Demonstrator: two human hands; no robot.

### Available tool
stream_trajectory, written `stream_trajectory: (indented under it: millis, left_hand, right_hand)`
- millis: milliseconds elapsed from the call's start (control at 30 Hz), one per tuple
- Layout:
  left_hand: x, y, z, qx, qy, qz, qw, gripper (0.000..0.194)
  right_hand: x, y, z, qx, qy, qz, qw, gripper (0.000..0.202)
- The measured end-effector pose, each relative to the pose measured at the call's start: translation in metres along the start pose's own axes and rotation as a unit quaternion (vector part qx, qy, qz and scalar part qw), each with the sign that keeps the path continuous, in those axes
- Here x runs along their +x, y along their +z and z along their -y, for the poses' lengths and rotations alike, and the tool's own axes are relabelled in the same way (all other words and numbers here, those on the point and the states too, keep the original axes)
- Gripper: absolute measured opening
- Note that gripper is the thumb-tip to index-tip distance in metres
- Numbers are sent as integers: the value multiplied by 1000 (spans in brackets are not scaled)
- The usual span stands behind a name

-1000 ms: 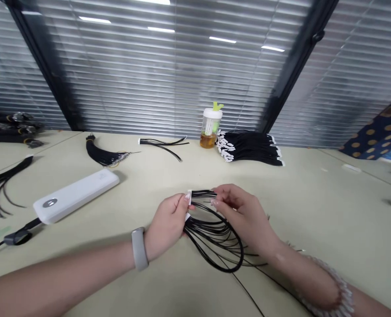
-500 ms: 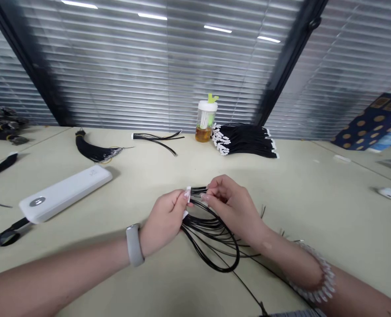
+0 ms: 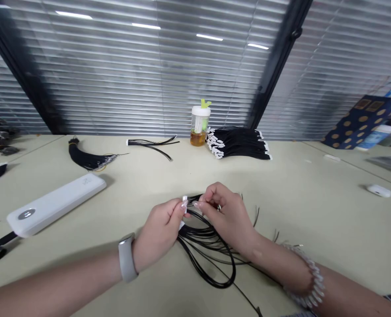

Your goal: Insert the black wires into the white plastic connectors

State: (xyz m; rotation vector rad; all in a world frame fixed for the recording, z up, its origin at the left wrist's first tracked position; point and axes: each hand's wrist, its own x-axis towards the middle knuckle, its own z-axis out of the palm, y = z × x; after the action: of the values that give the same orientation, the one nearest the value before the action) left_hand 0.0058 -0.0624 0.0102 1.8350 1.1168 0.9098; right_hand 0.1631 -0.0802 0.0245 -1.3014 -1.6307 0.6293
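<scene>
Near the middle of the table, my left hand (image 3: 159, 231) pinches a small white connector (image 3: 185, 203) between thumb and fingers. Black wires (image 3: 193, 199) run from the connector to the right, and my right hand (image 3: 226, 215) has its thumb and index finger closed on them close to the connector. Looped black cables (image 3: 215, 281) hang below and between both hands, with a second white end (image 3: 181, 225) beside my left fingers. Loose wire ends stick out past my right wrist.
A white power bank (image 3: 57, 204) lies at left. Behind are a black wire bundle (image 3: 86, 156), a few loose wires (image 3: 152, 144), a jar of amber liquid (image 3: 198, 132) and white-tipped black cables (image 3: 241, 143). At right are a white case (image 3: 379, 190) and a dotted bag (image 3: 354, 123).
The whole view has shifted slightly, so the objects on the table appear farther left. My right fingers have come a little closer to the white connector along the wires.
</scene>
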Motion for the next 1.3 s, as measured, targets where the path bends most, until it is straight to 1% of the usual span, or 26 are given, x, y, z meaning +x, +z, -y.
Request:
stream_trajectory:
  millis: [133,267,367,500,633,767,900,1000,1100,1167,1233,1300]
  left_hand:
    - [2,-1,-1,-11,-9,-2,1000,39]
    - [3,-2,-1,-25,-34,-7,999,42]
    - [2,-2,1,-49,-52,4,997,44]
    - [-1,-3,5,-109,-82,27,990,47]
    - [-3,-5,5,-132,-85,42,987,48]
    - [-1,-4,2,-150,-99,43,983,47]
    - [1,-2,1,-173,-126,26,976,46]
    - [5,-2,0,-172,-142,-21,975,45]
    - [15,-8,0,-144,-121,-61,980,44]
    - [28,-17,-1,-130,-112,-69,983,43]
    - [48,-31,-2,-116,-109,-90,983,42]
    - [76,-50,-5,-95,-113,-118,982,40]
  right_hand:
    - [0,-1,-1,-9,-9,3,1000,11]
    - [1,-4,2,-13,-41,1,999,10]
    - [0,-6,7,-15,-55,1,998,11]
    - [-6,-9,12,-12,-73,6,997,10]
    - [-10,-11,14,-20,-90,18,996,9]
    - [-12,-10,12,-50,-104,21,993,7]
    - [-8,-12,11,-59,-117,22,991,6]
    - [0,-20,7,-63,-126,-2,990,7]
    - [14,-31,-5,-50,-97,-47,993,13]
    - [25,-37,-15,-46,-75,-62,994,13]
    - [34,-42,-26,-51,-72,-72,993,16]
    - [40,-46,-37,-57,-70,-91,992,21]
